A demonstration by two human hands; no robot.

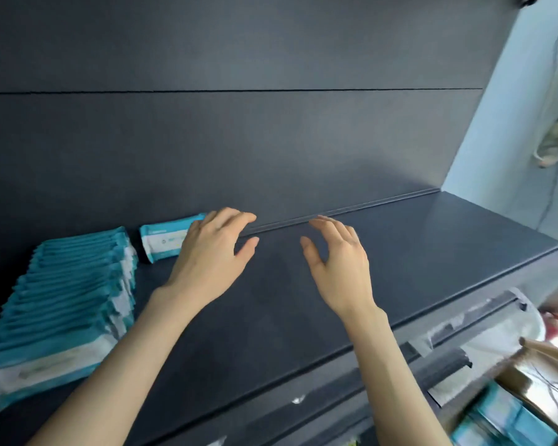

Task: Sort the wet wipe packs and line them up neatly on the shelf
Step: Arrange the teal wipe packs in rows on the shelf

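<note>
Partly behind the left hand [213,252] lies a wipe pack [161,243] (right hand [339,262] apart).

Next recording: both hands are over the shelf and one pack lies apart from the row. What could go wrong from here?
1. The single pack lies flat by the back wall, next to the left hand, unlike the row of packs standing on edge; pushed in as it lies, it may break the line.
2. The row leans and the left forearm lies close beside it; a nudge could tip packs over.
</note>
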